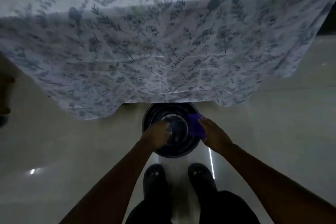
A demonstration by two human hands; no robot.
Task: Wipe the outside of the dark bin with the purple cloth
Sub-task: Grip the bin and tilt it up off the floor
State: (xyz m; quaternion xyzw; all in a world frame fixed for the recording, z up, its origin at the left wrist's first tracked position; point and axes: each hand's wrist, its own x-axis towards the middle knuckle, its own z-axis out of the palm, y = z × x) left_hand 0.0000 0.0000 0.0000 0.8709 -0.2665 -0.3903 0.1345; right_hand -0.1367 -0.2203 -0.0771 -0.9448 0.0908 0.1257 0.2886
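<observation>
The dark bin (171, 131) stands on the pale floor (272, 132), its far rim tucked under a hanging floral cloth (145, 51) (dim light blurs detail). The left hand (160, 135) curls its fingers over the near-left rim. The right hand (215, 135) presses the purple cloth (196, 125) flat against the bin's right side. Dark shoes (154, 178) stand just behind.
</observation>
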